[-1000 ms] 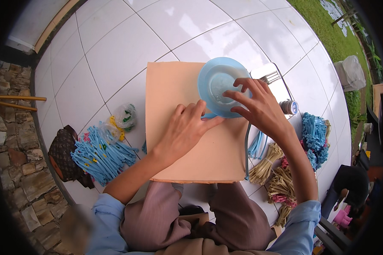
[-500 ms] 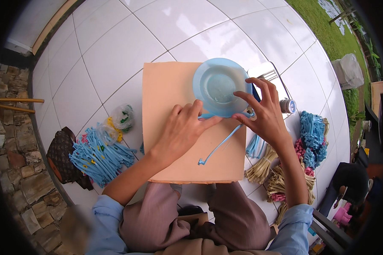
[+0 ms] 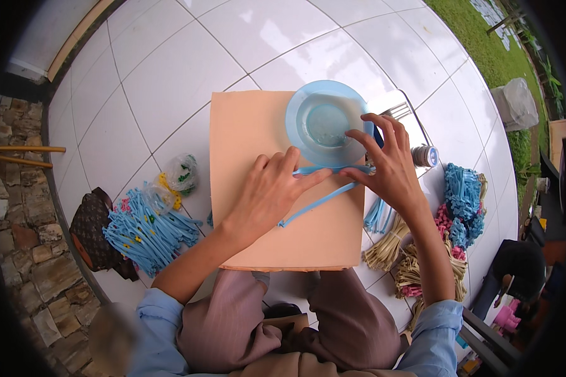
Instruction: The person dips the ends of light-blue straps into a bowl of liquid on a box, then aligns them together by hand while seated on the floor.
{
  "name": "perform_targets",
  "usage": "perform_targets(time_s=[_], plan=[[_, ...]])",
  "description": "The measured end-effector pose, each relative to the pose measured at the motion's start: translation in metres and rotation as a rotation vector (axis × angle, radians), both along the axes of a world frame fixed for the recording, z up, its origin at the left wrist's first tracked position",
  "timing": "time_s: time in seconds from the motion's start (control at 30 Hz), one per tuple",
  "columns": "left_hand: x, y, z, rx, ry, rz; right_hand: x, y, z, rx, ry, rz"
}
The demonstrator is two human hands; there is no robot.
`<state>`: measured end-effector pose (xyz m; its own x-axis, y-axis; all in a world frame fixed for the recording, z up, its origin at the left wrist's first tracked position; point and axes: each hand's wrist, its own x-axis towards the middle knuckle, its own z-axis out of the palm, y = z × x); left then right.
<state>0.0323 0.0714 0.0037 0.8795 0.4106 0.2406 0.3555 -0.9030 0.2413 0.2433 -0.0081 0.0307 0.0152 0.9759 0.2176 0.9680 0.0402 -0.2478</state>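
Note:
A light blue cord point(image 3: 317, 205) stretches between my hands just in front of a round blue plastic bowl point(image 3: 295, 119). My left hand point(image 3: 270, 188) pinches it, thumb pointing right. The thumb of my right hand point(image 3: 390, 160) presses the cord from the other side, while its remaining fingers curl over the bowl's right rim. From near the right thumb, the cord's loose tail slants back left over a peach-coloured board point(image 3: 248, 132) and ends in a small knot. My fingers partly hide where the cord is gripped.
Left of the board lie a heap of blue cords point(image 3: 148, 229), clear plastic bags point(image 3: 181, 176) and a brown patterned bag point(image 3: 89, 223). At right are a small spool point(image 3: 426, 156), beige cord bundles point(image 3: 387, 245) and a blue cord pile point(image 3: 462, 188).
The cord's loose tail has swung up and to the left, toward my left wrist. The bowl has shifted slightly away from me; both hands have barely moved.

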Motion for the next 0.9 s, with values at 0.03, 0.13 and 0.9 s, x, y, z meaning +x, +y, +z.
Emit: perform_targets(time_s=[0.03, 0.13, 0.9], plan=[[0.000, 0.000, 0.000, -0.001, 0.003, -0.002, 0.001, 0.000, 0.000, 0.012, -0.011, 0.000], [0.000, 0.000, 0.000, -0.003, -0.009, -0.001, 0.002, 0.000, -0.001, 0.019, -0.035, 0.018], [0.001, -0.002, 0.007, -0.043, -0.016, 0.004, -0.019, -0.050, -0.011, 0.130, 0.339, 0.063]])
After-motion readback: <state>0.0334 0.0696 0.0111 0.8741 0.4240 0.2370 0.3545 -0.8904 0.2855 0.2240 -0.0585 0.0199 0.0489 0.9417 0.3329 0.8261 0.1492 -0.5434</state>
